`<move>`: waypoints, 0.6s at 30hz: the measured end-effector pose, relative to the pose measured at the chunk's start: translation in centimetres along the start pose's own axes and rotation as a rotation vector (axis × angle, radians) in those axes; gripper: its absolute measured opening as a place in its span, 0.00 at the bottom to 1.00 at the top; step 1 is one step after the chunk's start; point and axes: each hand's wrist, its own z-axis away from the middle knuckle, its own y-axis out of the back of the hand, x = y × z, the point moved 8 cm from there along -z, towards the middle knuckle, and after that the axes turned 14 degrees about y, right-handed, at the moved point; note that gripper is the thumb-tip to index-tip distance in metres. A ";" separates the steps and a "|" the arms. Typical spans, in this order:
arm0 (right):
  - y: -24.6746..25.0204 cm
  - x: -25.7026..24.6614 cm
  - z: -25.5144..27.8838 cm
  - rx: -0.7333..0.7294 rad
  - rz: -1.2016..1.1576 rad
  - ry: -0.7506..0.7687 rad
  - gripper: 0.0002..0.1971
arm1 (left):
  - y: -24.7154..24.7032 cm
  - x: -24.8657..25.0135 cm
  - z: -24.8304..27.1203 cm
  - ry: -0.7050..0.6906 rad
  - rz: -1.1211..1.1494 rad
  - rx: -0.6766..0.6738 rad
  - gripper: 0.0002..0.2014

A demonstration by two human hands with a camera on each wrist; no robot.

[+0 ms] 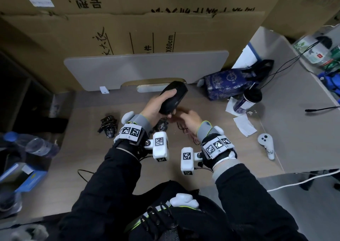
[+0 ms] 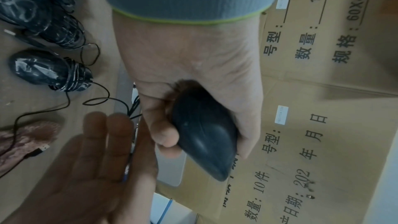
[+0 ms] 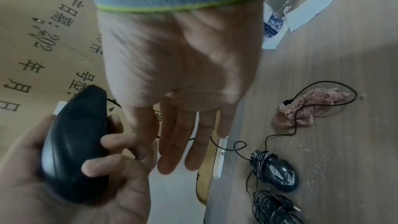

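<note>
My left hand (image 1: pixel 158 104) grips a black computer mouse (image 1: pixel 173 98) and holds it up above the wooden desk (image 1: pixel 110 167), fingers curled round its sides (image 3: pixel 107 168). The mouse's thin black cable (image 3: pixel 267 139) trails down to the desk and ends in a USB plug (image 3: pixel 285 104) lying on a pink cloth (image 3: pixel 305 106). My right hand (image 1: pixel 187 119) hovers just below and right of the mouse with straight fingers (image 3: pixel 183 142) and grips nothing; the cable runs behind them. In the left wrist view the mouse (image 2: pixel 204 135) sits in my curled fingers, the right hand's palm (image 2: pixel 103 142) beside it.
Two more black mice, cables wound round them, lie on the desk (image 1: pixel 109 128) (image 1: pixel 162 124). Cardboard boxes (image 1: pixel 128 29) and a grey panel (image 1: pixel 147 69) stand behind. A blue bag (image 1: pixel 226 84), a cup (image 1: pixel 246 100), paper slips (image 1: pixel 244 126) and a white controller (image 1: pixel 266 145) lie right.
</note>
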 end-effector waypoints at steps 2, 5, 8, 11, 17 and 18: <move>-0.1 0.3 -0.2 0.034 -0.028 0.010 0.12 | 0.6 0.0 0.2 0.003 0.022 0.042 0.25; 1.0 0.2 -0.9 0.183 0.041 0.091 0.15 | 1.1 0.0 0.3 0.009 -0.064 0.097 0.23; 1.2 -0.5 -0.8 0.205 -0.004 0.106 0.28 | 0.7 0.2 0.8 0.020 -0.160 0.094 0.21; 0.5 -0.5 -0.3 0.137 0.123 -0.030 0.18 | 0.3 0.7 1.5 0.008 -0.173 0.095 0.19; -1.4 -2.0 0.4 0.064 0.025 0.076 0.14 | 3.2 2.5 2.0 -0.103 0.061 0.263 0.34; -1.6 -1.7 0.4 0.062 0.000 0.059 0.14 | 3.5 2.6 2.1 -0.102 0.110 0.259 0.34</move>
